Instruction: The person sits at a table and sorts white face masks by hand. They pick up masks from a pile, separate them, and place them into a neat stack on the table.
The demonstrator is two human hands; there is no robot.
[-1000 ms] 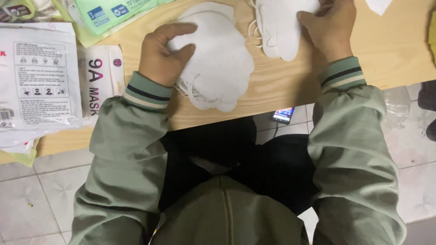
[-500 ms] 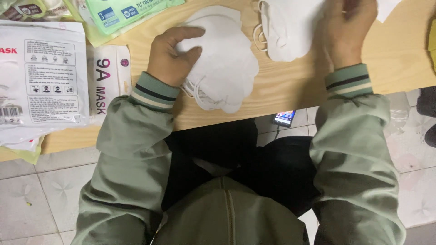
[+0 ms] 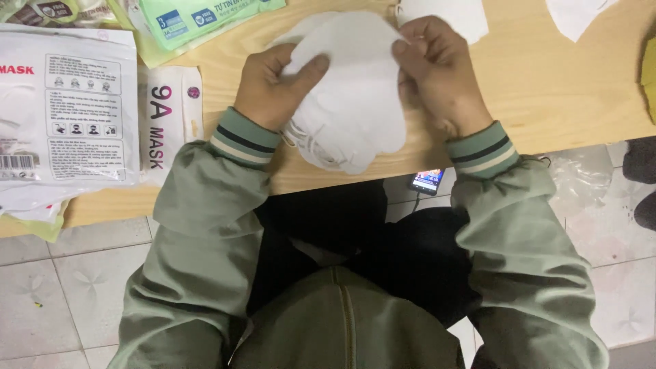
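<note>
Head view, looking straight down: nearest the camera is the person's green jacket, zipped at the chest, with both sleeves reaching forward and ending in striped cuffs. Under the table edge, between the knees, a small phone (image 3: 428, 181) lies on the tiled floor with its screen lit.

Past the cuffs, both hands meet on a stack of white face masks (image 3: 355, 102) that rests on the pale wooden table (image 3: 547, 89) near its front edge. The left hand (image 3: 273, 89) is closed on the left side of the stack, thumb laid across the top mask and fingers curled underneath. The right hand (image 3: 437, 75) pinches the top mask's right edge between thumb and fingertips. The masks fan out a little at the bottom, where elastic ear loops show along the left lower edge.

Left of the left hand, a narrow white mask packet (image 3: 167, 126) lies flat on the table, and beside it a larger white mask bag (image 3: 68, 102) overhangs the table edge. Farther back, a light green packet (image 3: 205, 20) lies at an angle. Behind the right hand another white mask (image 3: 451, 14) sits on the table, and one more white piece (image 3: 574, 14) shows at the far right edge.
</note>
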